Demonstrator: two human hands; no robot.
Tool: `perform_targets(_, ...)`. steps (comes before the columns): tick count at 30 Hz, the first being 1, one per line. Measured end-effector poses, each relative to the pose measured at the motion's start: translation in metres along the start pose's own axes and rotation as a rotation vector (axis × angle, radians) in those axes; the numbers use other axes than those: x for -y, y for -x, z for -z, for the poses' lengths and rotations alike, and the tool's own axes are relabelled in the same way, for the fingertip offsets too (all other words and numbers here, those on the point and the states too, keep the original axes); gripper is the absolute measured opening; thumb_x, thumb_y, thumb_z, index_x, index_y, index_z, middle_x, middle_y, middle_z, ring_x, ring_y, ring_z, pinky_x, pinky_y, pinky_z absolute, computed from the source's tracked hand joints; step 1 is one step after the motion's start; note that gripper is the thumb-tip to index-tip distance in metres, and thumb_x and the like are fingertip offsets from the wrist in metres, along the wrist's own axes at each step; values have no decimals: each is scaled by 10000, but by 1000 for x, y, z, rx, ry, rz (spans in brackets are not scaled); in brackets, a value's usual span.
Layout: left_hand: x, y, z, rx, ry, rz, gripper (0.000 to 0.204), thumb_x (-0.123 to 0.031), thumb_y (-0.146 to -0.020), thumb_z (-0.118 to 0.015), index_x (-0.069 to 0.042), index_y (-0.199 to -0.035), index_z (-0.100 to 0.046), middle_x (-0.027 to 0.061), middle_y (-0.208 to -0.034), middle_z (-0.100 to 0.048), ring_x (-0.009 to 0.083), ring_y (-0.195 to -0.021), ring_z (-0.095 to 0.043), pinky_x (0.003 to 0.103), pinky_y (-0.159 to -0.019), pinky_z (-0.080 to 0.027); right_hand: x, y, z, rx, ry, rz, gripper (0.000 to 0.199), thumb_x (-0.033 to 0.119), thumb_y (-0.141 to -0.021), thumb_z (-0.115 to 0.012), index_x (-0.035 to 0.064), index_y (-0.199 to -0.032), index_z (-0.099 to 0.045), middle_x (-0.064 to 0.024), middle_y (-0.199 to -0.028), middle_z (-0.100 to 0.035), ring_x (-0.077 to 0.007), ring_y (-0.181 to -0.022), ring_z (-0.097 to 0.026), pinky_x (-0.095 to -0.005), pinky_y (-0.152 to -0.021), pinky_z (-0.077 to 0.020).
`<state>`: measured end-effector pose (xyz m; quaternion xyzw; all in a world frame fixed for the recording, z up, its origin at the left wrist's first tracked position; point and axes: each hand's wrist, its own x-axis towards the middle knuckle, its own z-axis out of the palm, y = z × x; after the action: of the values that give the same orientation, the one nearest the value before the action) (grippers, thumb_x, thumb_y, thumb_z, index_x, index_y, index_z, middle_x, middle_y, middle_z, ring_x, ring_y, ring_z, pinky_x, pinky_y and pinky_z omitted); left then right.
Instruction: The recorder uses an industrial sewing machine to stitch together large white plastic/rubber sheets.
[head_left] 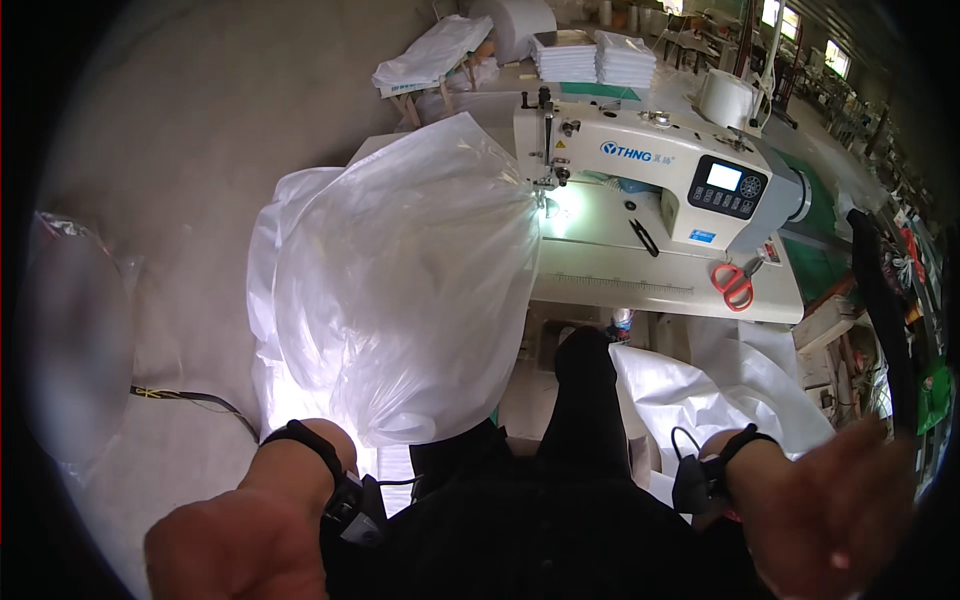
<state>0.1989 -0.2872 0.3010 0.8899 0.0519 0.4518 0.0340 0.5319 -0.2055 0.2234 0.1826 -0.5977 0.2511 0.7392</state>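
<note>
Softly billowy, translucent white sheeting (pixel 400 280)

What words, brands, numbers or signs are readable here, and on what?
Sewing machine: large blue lettering, legible, but I don't copy wording.
Control panel: key markings too small to read.
Blue sticker: too small.
Ruler scale: numbers too small.
Yellow triangle sign: symbol unclear.

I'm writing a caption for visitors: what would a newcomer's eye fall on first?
First, the billowing white plastic sheeting, left of centre, reaching the left end of the sewing machine. Next, the bright light glowing under that end. Then the red-handled scissors, lying toward the right end of the table.
</note>
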Motion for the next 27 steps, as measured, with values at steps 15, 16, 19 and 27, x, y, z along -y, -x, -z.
perform_targets(15,172,242,-149,314,-970,1043,296,-152,-751,-628,-33,-1009,-545,99,-934,-552,288,-902,-538,440,-766,-409,-196,279,-40,31,341,-1716,386,200,-866,-577,-32,-1148,-450,-141,-864,-629,-183,-756,-612,-303,-663,-495)
perform_targets(16,174,250,-150,339,-1010,946,237,-139,-750,-603,-40,-955,-537,94,-873,-558,280,-826,-565,439,-704,-426,-198,282,-40,-31,328,-1673,331,152,-877,-556,-18,-1141,-451,-124,-899,-615,-142,-747,-593,-289,-640,-504)
perform_targets(19,170,221,-160,313,-595,1186,113,-134,-819,-520,-50,-893,-532,123,-803,-594,336,-710,-593,452,-617,-447,-202,288,-31,-74,333,-1651,280,105,-882,-514,-16,-1126,-452,-102,-870,-597,-134,-754,-581,-285,-646,-496)
perform_targets(27,168,192,-185,309,-373,1180,100,-173,-853,-538,-73,-846,-548,136,-684,-601,356,-644,-598,444,-550,-457,-193,283,-33,-265,252,-1582,238,111,-887,-484,-13,-1090,-480,-70,-788,-566,-130,-628,-548,-280,-507,-460)
